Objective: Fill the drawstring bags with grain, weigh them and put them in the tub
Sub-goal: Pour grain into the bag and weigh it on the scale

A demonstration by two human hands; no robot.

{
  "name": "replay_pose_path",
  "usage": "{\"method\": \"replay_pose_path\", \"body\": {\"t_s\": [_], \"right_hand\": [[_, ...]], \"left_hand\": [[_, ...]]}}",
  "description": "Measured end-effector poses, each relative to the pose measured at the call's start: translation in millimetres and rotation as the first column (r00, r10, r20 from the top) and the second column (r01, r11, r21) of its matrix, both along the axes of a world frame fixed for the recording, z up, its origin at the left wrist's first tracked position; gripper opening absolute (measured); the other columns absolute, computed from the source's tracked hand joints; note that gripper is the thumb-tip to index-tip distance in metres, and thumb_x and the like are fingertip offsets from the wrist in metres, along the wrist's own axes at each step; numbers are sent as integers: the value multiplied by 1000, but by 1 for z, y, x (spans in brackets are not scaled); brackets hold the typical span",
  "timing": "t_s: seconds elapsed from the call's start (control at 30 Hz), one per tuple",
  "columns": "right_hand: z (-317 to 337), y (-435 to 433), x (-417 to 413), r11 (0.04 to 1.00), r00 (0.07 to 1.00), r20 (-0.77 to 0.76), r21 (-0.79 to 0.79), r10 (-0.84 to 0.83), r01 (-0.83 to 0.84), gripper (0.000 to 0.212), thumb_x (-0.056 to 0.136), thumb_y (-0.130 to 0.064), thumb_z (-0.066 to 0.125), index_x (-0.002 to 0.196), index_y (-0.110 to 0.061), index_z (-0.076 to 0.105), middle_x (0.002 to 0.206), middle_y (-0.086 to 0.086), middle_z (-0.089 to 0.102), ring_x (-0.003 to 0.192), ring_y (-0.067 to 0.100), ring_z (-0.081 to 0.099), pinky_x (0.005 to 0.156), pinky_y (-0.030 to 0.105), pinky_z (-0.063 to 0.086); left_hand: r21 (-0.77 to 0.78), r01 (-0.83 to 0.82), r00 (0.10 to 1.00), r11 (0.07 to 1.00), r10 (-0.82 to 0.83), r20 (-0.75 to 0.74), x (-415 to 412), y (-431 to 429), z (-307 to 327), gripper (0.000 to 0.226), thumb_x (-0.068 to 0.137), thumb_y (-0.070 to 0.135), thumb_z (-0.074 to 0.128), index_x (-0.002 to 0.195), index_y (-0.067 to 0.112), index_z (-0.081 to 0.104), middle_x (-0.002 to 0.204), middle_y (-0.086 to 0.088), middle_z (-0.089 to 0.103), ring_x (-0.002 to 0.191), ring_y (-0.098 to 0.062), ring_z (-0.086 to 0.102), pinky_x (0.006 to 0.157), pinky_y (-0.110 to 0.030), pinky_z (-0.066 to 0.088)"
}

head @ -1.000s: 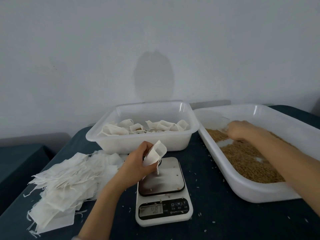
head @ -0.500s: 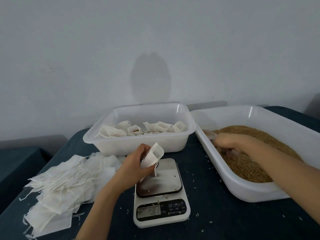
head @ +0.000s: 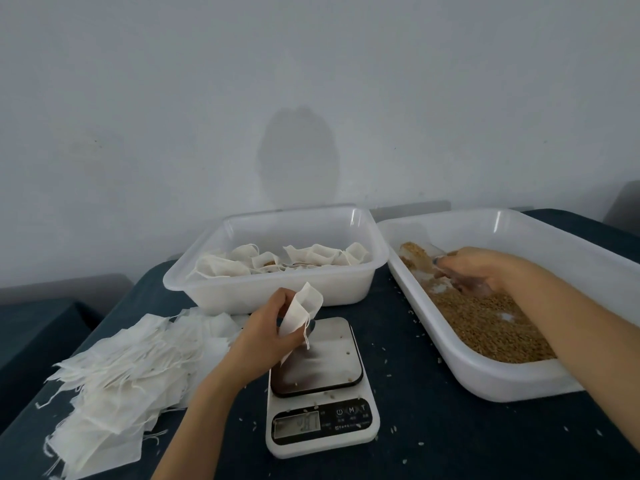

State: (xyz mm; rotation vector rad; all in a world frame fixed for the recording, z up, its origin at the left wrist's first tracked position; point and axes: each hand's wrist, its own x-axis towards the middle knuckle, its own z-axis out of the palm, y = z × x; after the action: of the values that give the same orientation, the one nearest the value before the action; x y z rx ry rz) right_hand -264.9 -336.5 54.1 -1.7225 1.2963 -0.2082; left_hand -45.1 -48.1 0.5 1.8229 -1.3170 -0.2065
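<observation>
- The left hand pinches an empty drawstring bag between thumb and fingers, mouth upward, its cord dangling. The bag hangs just over the far left corner of the scale's plate.
- The scale sits mid-counter; its display digits are too blurred to read.
- At 2 o'clock from the scale, the right hand is curled round a clear scoop, which carries a little grain at the far end of the tray.
- Grain covers most of the floor of the large white tray.
- At 12 o'clock from the scale stands the tub, just beside the tray, with several filled bags lying in it.
- At 9 o'clock lies a heap of flat empty bags.
- Stray kernels dot the counter and the scale's plate.
</observation>
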Motion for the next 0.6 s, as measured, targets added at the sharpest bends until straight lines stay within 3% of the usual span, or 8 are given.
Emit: {"method": "replay_pose_path", "body": {"t_s": [0.13, 0.23, 0.33, 0.5, 0.6], "right_hand": [[5, -4, -5, 999, 993, 112, 43, -32, 27, 30, 100, -29, 55, 102, 0, 59, 78, 6, 61, 55, 13, 50, 48, 24, 43], [11, -6, -14, 997, 992, 123, -80, 1, 9, 32, 99, -28, 57, 95, 3, 59, 69, 9, 59, 55, 18, 50, 52, 30, 42], [20, -2, -14, 977, 979, 192, -212, 65, -23, 34, 100, -30, 55, 102, 3, 59, 79, 10, 62, 62, 20, 53, 59, 33, 43], [38, 24, -1, 876, 927, 228, -451, 298, -171, 26, 97, -43, 51, 110, -21, 54, 95, -3, 65, 73, 14, 61, 61, 25, 46], [42, 40, 8, 800, 854, 219, -512, 472, -311, 21, 99, -37, 47, 114, -26, 58, 99, -6, 68, 77, 8, 62, 66, 23, 49]], "left_hand": [[-24, 6, 1000, 1000, -6, 3, 0, 0, 1, 28, 90, 21, 70, 105, 32, 49, 90, 26, 61, 81, -2, 60, 65, -18, 51], [-30, 10, 1000, 999, -10, -2, -1, 0, 2, 26, 90, 27, 70, 107, 30, 50, 90, 23, 61, 80, -4, 60, 65, -22, 52], [-67, 16, 997, 998, -21, -72, -3, 1, 4, 25, 88, 28, 72, 103, 31, 52, 89, 21, 62, 77, -1, 60, 63, -18, 51], [-132, -37, 978, 991, 9, -207, 1, 6, 8, 34, 76, 35, 69, 108, 31, 58, 94, 15, 66, 81, -7, 63, 69, -28, 56], [-129, -58, 974, 990, 28, -223, 2, 7, 8, 35, 75, 37, 69, 107, 31, 59, 93, 16, 66, 80, -3, 63, 70, -32, 58]]}}
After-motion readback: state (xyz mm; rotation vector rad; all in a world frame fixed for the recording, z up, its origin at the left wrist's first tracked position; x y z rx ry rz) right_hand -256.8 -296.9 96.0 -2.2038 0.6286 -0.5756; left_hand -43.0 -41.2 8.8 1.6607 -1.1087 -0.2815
